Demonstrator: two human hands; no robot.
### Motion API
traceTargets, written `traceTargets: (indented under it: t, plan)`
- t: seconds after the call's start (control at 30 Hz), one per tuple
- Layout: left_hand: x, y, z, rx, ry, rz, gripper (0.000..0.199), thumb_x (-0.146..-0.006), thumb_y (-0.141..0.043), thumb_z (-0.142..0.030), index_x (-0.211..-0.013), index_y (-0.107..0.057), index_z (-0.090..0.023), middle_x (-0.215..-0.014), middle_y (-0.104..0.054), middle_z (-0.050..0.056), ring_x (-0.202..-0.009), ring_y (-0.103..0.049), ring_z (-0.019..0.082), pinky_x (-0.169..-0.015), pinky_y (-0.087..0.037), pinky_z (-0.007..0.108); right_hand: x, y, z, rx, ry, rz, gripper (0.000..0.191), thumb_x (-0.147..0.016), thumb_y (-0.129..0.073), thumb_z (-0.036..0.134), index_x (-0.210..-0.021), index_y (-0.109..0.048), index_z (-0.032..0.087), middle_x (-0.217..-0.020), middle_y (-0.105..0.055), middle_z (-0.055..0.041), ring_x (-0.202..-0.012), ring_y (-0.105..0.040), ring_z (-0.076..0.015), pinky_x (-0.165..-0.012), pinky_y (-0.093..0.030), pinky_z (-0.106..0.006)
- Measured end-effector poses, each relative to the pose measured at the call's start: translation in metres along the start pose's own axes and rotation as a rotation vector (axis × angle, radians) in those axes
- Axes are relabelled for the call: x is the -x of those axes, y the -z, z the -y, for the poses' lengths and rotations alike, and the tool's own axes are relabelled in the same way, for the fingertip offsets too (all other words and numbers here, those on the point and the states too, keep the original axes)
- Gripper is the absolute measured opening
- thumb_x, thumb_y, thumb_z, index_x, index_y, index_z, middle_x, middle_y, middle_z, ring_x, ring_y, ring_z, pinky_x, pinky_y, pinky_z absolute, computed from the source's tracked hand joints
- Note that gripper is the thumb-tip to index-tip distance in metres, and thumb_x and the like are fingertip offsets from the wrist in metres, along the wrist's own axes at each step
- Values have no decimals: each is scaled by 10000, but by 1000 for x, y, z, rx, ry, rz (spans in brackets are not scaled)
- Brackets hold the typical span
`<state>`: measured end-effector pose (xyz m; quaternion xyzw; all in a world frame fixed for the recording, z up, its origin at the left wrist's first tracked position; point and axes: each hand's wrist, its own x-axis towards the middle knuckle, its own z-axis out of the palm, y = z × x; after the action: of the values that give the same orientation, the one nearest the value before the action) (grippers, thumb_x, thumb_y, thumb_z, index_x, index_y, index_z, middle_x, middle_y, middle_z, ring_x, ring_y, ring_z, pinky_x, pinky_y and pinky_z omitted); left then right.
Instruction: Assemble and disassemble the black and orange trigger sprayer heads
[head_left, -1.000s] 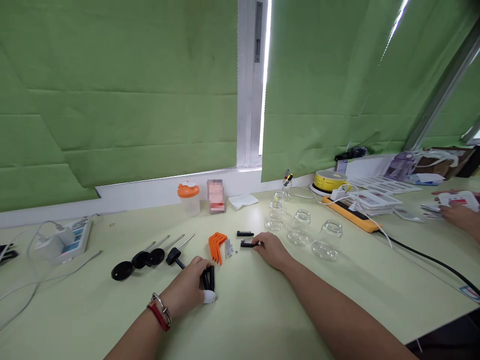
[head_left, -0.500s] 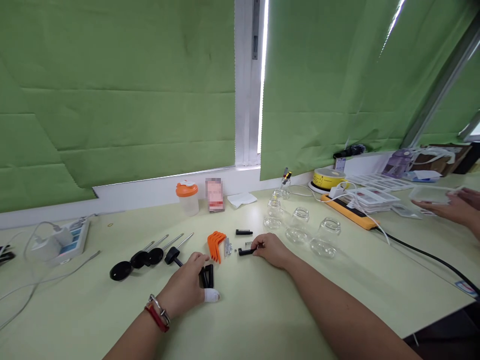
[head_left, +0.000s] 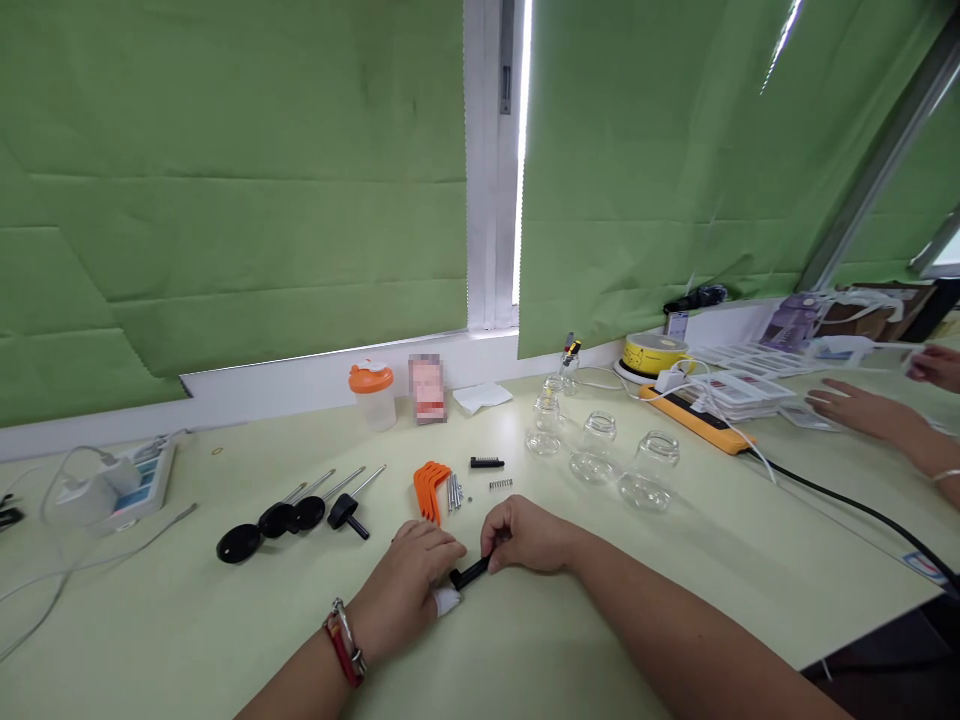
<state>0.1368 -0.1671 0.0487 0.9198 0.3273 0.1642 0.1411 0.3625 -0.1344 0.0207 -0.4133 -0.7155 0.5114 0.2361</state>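
A black plastic rod (head_left: 472,573) lies between my two hands, just above the table. My right hand (head_left: 529,537) pinches its right end between thumb and fingers. At its left end, the thumb, wrapped in white tape, and curled fingers of my left hand (head_left: 401,580) close around the tip. Whatever else my left palm covers is hidden. Beyond my hands sit a loose spring (head_left: 501,484) and another black rod (head_left: 487,463) with a spring along it. Orange curved pieces (head_left: 430,490) lie stacked beside several screws (head_left: 454,493).
Black round lids with metal rods (head_left: 309,513) lie left. Clear glass jars (head_left: 649,475) stand right, near an orange power strip (head_left: 694,420). An orange-lidded cup (head_left: 373,395) is at the back. A co-worker's hands (head_left: 870,412) are at far right.
My right hand has brought the black rod nearer and left, leaving the spring behind. My left hand has moved right to meet it; the two black pieces by it are now hidden.
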Motion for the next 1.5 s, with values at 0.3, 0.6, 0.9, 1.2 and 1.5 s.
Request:
traceTargets:
  t: [0.3,0.6,0.9,1.2,1.5]
  plan:
    - [1,2,-1,66,-11,-51,233,-816,-453,-138,-977,-591,-234,-886,-619,30,-850,-519,190,-852,-357,377,-1,-3,1,73,65,-90,140,-626,-712,233,-748,-682,172,-686,-638,-1,-628,-547,-126,-594,-438,-238]
    - [0,7,-6,248,191,-91,153,-842,-449,-250,-872,-594,-211,-847,-599,39,-855,-511,190,-798,-416,320,-19,29,-17,602,133,-575,215,-774,-545,122,-913,-690,199,-1043,-659,-52,-1003,-525,-211,-901,-392,-346]
    - [-1,9,-11,314,271,-42,136,-801,-476,-253,-832,-595,-197,-800,-599,25,-775,-514,171,-703,-430,286,-15,18,-8,700,84,-457,236,-786,-475,113,-861,-684,191,-907,-663,-52,-867,-567,-182,-789,-410,-286]
    - [-2,3,-6,283,243,-49,71,-787,-494,-226,-778,-556,-191,-810,-581,26,-842,-494,186,-781,-410,311,-11,-1,-1,673,120,-374,326,-777,-441,80,-1007,-646,187,-898,-633,-65,-843,-561,-180,-759,-406,-265]
    - [-3,2,-4,259,233,-35,101,-800,-483,-246,-721,-511,-190,-734,-545,6,-789,-479,173,-764,-396,295,-10,-11,2,617,196,-308,347,-821,-412,72,-1055,-643,185,-913,-598,-73,-879,-543,-174,-782,-405,-267]
